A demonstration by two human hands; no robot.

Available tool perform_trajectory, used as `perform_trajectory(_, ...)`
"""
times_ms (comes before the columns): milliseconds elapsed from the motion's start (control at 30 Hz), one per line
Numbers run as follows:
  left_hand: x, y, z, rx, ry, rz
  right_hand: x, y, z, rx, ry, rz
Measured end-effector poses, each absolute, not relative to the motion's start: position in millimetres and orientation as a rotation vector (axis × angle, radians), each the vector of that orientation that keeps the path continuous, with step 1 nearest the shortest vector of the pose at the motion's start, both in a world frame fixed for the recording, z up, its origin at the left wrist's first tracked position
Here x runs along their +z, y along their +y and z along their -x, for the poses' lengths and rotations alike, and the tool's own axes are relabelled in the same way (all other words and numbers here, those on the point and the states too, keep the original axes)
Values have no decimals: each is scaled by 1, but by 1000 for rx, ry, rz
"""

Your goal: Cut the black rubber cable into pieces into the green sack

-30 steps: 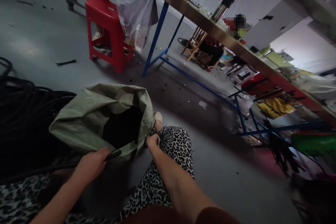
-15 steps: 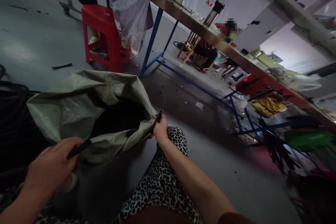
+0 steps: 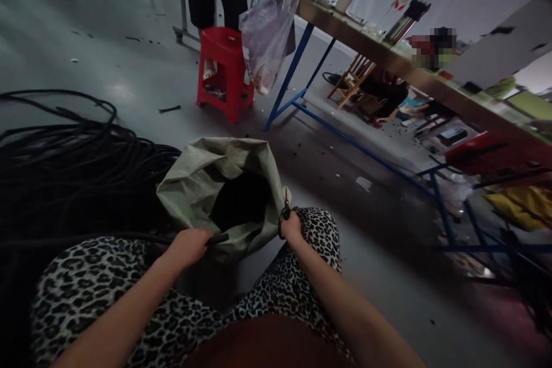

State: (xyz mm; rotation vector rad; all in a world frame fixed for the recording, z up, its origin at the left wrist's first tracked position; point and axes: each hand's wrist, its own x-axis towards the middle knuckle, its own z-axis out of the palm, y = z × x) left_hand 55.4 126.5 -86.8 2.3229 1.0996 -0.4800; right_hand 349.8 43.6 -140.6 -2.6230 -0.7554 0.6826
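Observation:
My left hand (image 3: 190, 246) is closed around a black hose or thick cable (image 3: 219, 238), whose cut end sticks out over the near rim of a green woven sack (image 3: 190, 175). The sack stands between my knees with its mouth wide and its inside dark. At the sack's right edge, my right hand (image 3: 293, 230) grips a pair of scissors (image 3: 285, 214) with dark handles, the tips pointing up and away from me. The scissors and the hose end are apart.
A large heap of coiled black hose (image 3: 86, 155) lies on the floor at left. Beyond the sack are a red plastic stool (image 3: 226, 69), a hanging clear plastic bag (image 3: 269, 34) and a long blue-legged table (image 3: 345, 29). One person stands behind the stool; another sits beyond the table.
My view has swung left, and more of the hose heap shows. My left hand has moved forward to the sack's near rim, holding the hose. The scissors stay in my right hand.

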Motion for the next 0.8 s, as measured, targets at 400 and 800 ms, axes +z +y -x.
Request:
perform_trajectory(400, -42, 146, -52, 6, 1270, -2476, -98, 17, -331, 600, -1187, 2658)
perform_trajectory(800, -69, 138, -84, -15, 1223, -2502, -110, -3, -264, 1512, -793, 1917)
